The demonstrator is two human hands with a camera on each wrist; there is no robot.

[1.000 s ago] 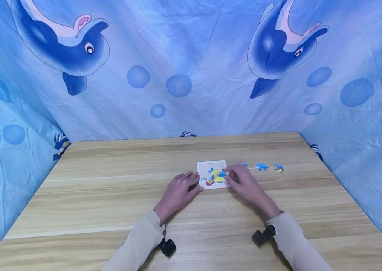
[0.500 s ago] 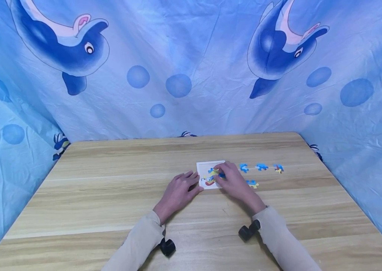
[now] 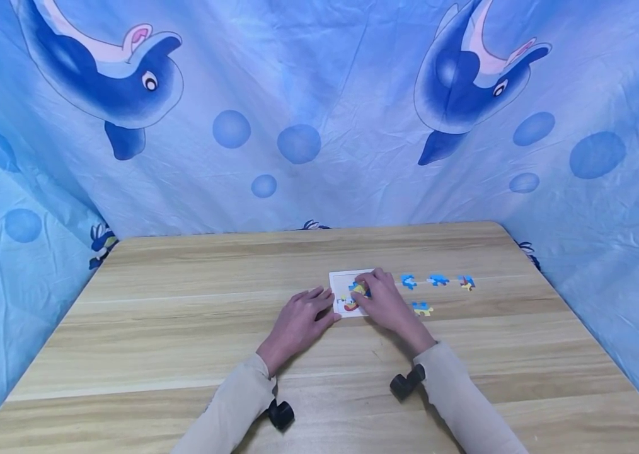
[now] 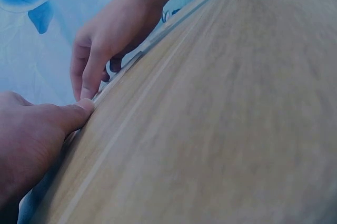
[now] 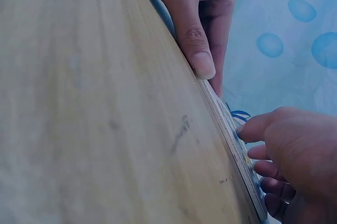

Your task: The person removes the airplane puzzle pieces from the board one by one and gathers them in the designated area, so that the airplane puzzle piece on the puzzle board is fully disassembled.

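A small white-framed jigsaw puzzle tray (image 3: 348, 273) lies on the table, partly filled with blue, yellow and red pieces. My left hand (image 3: 299, 320) holds its near left corner, fingers along the left edge and thumb at the near edge; the right wrist view shows that thumb (image 5: 203, 65) against the tray's side. Over the tray's right half, my right hand (image 3: 384, 302) pinches a blue-and-yellow puzzle piece (image 3: 361, 287) low against the other pieces. Its palm and fingers hide much of the tray. In the left wrist view, the right fingers (image 4: 90, 77) point down at the tray.
Right of the tray lie several loose puzzle pieces: a blue one (image 3: 408, 281), another blue one (image 3: 438, 279), a red, blue and yellow one (image 3: 466, 282), and a blue-and-yellow one (image 3: 423, 308) nearer. A blue dolphin-print cloth (image 3: 319, 157) hangs behind the wooden table (image 3: 195, 353).
My right hand has moved left over the tray and lower, uncovering loose pieces to its right. The left hand and the tray have stayed in place.
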